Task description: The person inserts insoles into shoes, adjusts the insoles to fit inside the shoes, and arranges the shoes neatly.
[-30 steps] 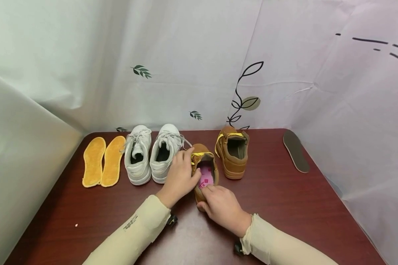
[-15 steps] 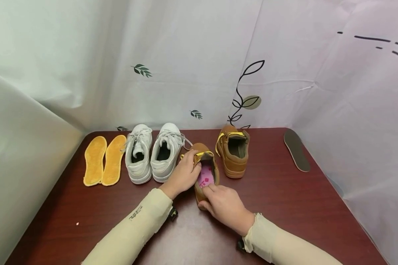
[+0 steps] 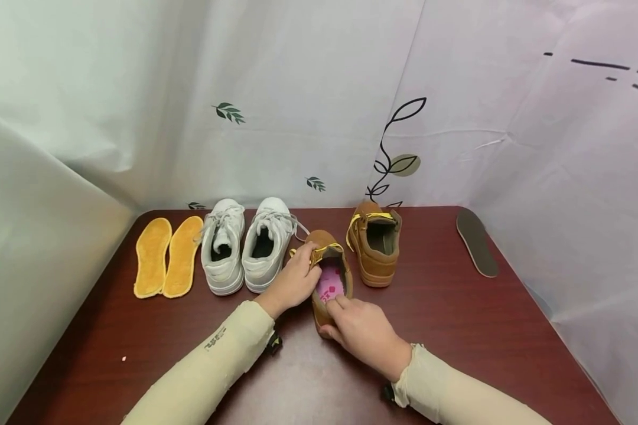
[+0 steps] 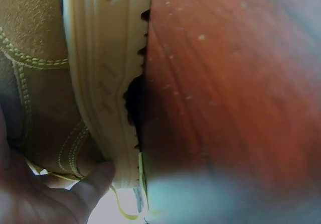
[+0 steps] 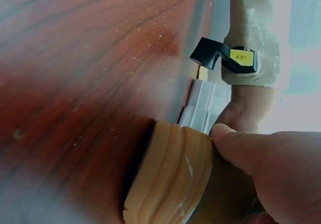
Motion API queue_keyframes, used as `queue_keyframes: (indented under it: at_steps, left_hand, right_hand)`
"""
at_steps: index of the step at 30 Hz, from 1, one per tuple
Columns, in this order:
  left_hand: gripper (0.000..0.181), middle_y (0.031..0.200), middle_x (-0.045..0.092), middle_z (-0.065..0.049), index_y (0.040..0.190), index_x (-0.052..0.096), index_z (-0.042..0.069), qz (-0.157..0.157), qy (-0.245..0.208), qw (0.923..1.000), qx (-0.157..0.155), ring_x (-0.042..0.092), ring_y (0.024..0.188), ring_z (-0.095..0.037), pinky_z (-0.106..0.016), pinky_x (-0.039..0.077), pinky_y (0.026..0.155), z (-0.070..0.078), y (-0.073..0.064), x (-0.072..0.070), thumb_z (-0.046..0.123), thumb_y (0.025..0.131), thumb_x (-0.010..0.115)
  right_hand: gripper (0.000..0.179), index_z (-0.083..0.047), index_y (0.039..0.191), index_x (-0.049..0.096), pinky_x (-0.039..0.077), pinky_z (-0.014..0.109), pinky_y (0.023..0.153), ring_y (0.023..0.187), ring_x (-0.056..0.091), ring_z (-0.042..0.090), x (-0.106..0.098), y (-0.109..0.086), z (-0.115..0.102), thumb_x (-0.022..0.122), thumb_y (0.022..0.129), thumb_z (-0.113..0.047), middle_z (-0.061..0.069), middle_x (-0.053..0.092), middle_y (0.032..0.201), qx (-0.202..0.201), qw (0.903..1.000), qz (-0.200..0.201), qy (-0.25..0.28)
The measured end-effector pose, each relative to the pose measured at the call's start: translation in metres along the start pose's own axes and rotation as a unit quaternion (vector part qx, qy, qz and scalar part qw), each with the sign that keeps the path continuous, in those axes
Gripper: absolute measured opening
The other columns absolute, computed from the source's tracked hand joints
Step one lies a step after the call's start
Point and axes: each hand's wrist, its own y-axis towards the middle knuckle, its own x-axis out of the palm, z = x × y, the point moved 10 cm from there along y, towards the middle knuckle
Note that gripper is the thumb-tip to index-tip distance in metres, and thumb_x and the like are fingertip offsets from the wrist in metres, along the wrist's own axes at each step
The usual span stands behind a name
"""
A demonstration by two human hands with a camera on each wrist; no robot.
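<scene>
A tan-brown shoe [image 3: 321, 239] with yellow laces stands at the table's middle, heel toward me. Inside it lies a pink printed insole [image 3: 330, 283], its heel end hidden by my right fingers. My left hand [image 3: 291, 282] grips the shoe's left side, thumb at the opening; the left wrist view has that hand [image 4: 60, 196] against the upper and pale rubber sole [image 4: 108, 58]. With fingers inside the heel and thumb outside, my right hand [image 3: 367, 335] holds the back of the shoe. The right wrist view shows its thumb beside the heel's sole [image 5: 173, 169].
The matching brown shoe [image 3: 378, 267] stands just behind, to the right. Two white sneakers [image 3: 222, 274] are left of my hands, and two yellow fleecy insoles [image 3: 153, 260] lie beyond them. A dark insole [image 3: 477, 242] lies near the right edge of the red-brown table [image 3: 457, 330].
My left hand has drawn slightly back along the shoe's side, its fingers lower than before, and a yellow lace loop now shows beside them. My right hand has hardly moved.
</scene>
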Motion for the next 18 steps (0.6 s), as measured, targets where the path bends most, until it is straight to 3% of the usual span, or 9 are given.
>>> queue_keyframes:
  at_steps: [11, 18]
  left_hand:
    - [0.045, 0.147, 0.046, -0.015, 0.140, 0.045, 0.007, 0.004, 0.011, 0.9999, -0.005, 0.044, 0.137, -0.031, -0.047, 0.034, 0.115, -0.007, -0.004, -0.001, 0.020, 0.097, 0.048]
    - [0.046, 0.150, 0.043, -0.017, 0.140, 0.044, 0.006, 0.000, 0.012, 0.9999, -0.005, 0.040, 0.141, -0.033, -0.049, 0.031, 0.116, -0.003, -0.002, 0.002, 0.020, 0.097, 0.049]
  right_hand:
    - [0.039, -0.016, 0.091, 0.060, 0.048, 0.032, 0.051, 0.063, 0.056, 0.016, 0.002, -0.002, -0.001, 0.077, 0.083, -0.050, -0.001, 0.052, 0.086, -0.009, 0.9996, -0.004, -0.026]
    - [0.042, -0.016, 0.108, 0.066, 0.053, 0.033, 0.059, 0.072, 0.060, 0.017, -0.008, -0.004, 0.010, 0.069, 0.090, -0.053, -0.001, 0.058, 0.097, -0.037, 0.9985, -0.015, -0.037]
